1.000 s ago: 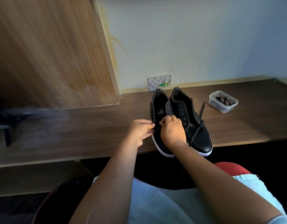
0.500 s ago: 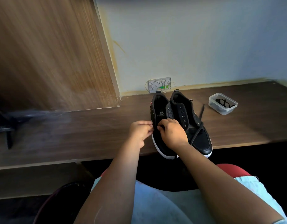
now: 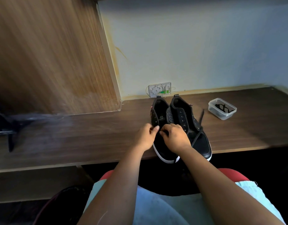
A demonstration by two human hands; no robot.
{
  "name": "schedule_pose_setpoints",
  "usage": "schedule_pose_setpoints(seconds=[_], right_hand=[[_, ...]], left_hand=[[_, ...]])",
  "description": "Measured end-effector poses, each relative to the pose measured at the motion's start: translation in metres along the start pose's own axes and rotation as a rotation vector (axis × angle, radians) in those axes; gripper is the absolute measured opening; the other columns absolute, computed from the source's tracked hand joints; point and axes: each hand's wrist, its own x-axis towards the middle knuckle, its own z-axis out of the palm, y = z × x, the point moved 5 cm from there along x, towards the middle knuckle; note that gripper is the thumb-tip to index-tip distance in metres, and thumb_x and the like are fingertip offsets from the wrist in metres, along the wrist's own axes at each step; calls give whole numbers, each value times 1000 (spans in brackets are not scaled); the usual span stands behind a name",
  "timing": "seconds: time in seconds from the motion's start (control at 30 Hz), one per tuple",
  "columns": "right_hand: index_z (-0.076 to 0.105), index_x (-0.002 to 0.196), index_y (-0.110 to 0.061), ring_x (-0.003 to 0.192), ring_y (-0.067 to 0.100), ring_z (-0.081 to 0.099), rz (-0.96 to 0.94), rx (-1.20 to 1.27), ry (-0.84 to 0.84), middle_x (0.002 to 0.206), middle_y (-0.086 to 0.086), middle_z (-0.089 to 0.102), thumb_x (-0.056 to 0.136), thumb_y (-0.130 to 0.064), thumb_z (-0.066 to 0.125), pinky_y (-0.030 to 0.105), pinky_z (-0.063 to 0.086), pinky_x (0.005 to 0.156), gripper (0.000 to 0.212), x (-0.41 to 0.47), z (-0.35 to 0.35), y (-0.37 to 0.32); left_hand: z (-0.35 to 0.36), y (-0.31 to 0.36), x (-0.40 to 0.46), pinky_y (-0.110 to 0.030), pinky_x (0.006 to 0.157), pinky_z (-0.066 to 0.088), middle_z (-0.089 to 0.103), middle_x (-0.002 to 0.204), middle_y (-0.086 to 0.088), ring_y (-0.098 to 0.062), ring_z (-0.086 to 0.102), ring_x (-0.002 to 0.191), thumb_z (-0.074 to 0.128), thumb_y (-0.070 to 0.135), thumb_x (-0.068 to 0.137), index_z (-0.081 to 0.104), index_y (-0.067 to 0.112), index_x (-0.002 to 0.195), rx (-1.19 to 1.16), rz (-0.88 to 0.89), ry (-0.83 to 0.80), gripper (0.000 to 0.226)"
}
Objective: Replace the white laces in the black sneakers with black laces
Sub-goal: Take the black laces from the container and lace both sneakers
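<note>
Two black sneakers sit side by side on the brown bench [image 3: 91, 137], toes over its front edge. The left sneaker [image 3: 161, 117] has both hands on its front part. The left hand [image 3: 145, 137] has its fingers curled, thumb and finger pinched together at the shoe's edge, and the right hand [image 3: 175, 137] is curled over the tongue; they seem to pinch a black lace, but it is too dark to be sure. The right sneaker [image 3: 188, 120] has a black lace [image 3: 199, 129] lying loose across it. A small clear tub [image 3: 222, 108] with dark laces inside stands well to the right.
</note>
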Motion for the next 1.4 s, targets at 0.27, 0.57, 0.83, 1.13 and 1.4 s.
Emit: schedule_pose_setpoints(seconds=[0.27, 0.57, 0.83, 1.13, 1.4], right_hand=[[66, 100, -11, 99, 30, 51, 10, 29, -43, 99, 9, 62, 96, -23, 53, 38, 43, 85, 19, 2, 2, 4], [64, 91, -18, 98, 29, 54, 22, 93, -64, 96, 3, 63, 92, -27, 56, 46, 47, 85, 12, 6, 12, 5], [65, 93, -15, 95, 28, 54, -12, 90, -53, 94, 4, 63, 93, -25, 57, 40, 46, 84, 13, 4, 8, 7], [66, 86, -16, 74, 9, 53, 122, 241, -180, 73, -8, 58, 98, -28, 53, 15, 36, 58, 22, 5, -10, 12], [65, 82, -19, 71, 8, 54, 114, 331, -170, 71, -10, 58, 99, -30, 50, 18, 39, 62, 24, 5, -7, 13]], left_hand=[[-24, -8, 2, -28, 69, 36, 56, 83, 2, -15, 48, 78, 47, 24, 101, 56, 22, 71, -414, -42, -33, 32], [-38, -20, -8, -21, 46, 33, 50, 59, 2, -10, 42, 47, 54, 33, 96, 46, 17, 74, -1238, -402, 124, 28], [-18, -9, 5, -27, 66, 34, 58, 84, 0, -20, 53, 81, 53, 22, 96, 64, 17, 89, 48, 30, -15, 14], [-75, -42, -4, -33, 83, 42, 52, 77, -4, -17, 54, 78, 39, 18, 93, 48, 12, 70, -1951, -379, 388, 26], [-31, -25, -4, -30, 74, 44, 63, 82, 8, -15, 55, 85, 68, 29, 78, 60, 25, 78, -19, -142, -17, 8]])
